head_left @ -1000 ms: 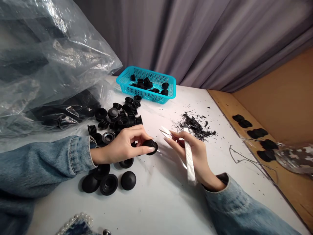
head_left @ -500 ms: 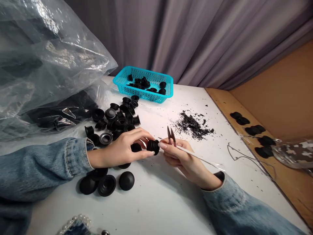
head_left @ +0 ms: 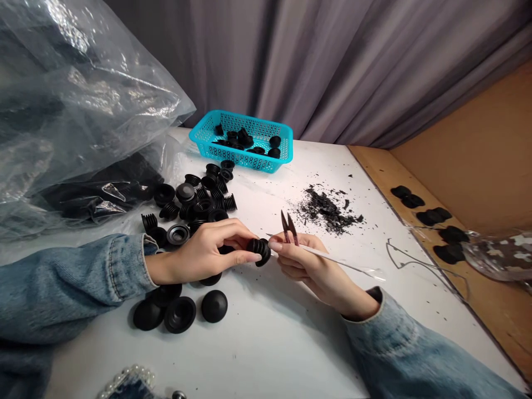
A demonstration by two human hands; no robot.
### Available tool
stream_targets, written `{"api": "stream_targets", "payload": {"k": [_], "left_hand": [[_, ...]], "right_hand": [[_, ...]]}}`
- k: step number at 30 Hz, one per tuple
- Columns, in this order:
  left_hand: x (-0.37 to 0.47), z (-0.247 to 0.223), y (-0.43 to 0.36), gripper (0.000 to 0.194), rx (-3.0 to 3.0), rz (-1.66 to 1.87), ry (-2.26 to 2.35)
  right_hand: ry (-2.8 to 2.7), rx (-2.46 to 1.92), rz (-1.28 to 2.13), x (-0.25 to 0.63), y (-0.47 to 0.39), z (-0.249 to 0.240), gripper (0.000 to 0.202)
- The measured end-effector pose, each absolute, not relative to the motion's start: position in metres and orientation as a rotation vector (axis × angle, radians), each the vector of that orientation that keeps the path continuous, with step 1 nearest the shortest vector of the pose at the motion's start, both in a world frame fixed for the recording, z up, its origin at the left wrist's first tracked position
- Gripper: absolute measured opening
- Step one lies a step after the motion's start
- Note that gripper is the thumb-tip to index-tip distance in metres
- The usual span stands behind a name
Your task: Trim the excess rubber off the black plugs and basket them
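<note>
Between the thumb and fingers of my left hand [head_left: 210, 247] is a black ribbed plug [head_left: 261, 252], its round flange turned to the right. My right hand [head_left: 305, 267] is closed around a thin white-handled pointed tool [head_left: 330, 257], whose tip comes close to the plug's edge. Small thread snips [head_left: 290, 226] also sit in that hand, their dark blades pointing up and away. Loose black ribbed plugs [head_left: 203, 207] lie heaped beyond my left hand. Nearer me on the table are several domed black caps [head_left: 214, 306].
A blue perforated basket [head_left: 241, 162] holding black plugs stands at the back. Black shavings [head_left: 330, 209] are piled right of centre. A large clear plastic bag [head_left: 83, 111] fills the left. Paired black pieces [head_left: 432, 216] line the wooden ledge [head_left: 374, 166], near wire-framed glasses [head_left: 409, 260].
The plug has turned in my left fingers, so its flange now shows on the right side. My right hand keeps the snips and white tool, moving only slightly.
</note>
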State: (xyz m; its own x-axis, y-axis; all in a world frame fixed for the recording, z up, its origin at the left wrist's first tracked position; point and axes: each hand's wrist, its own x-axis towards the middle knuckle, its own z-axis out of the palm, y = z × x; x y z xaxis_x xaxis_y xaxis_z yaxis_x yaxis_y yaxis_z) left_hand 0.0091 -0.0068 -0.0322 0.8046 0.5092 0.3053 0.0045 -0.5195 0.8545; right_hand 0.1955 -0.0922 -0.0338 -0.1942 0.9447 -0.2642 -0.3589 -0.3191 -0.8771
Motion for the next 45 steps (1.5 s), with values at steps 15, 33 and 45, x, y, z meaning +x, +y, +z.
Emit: {"api": "stream_targets", "payload": {"k": [15, 33, 45], "left_hand": [[0.0087, -0.0342, -0.0074, 0.026, 2.068, 0.56, 0.406], [0.0062, -0.0323, -0.0071, 0.013, 2.174, 0.635, 0.472], [0.0073, -0.0347, -0.0066, 0.02, 2.038, 0.534, 0.502]], "right_hand": [[-0.97, -1.11, 1.623, 0.1947, -0.0952, -0.0354, 0.026], [-1.012, -1.113, 1.668, 0.1907, -0.0994, -0.0351, 0.023], [-1.138, -1.368, 1.177, 0.193, -0.092, -0.0383, 0.025]]}}
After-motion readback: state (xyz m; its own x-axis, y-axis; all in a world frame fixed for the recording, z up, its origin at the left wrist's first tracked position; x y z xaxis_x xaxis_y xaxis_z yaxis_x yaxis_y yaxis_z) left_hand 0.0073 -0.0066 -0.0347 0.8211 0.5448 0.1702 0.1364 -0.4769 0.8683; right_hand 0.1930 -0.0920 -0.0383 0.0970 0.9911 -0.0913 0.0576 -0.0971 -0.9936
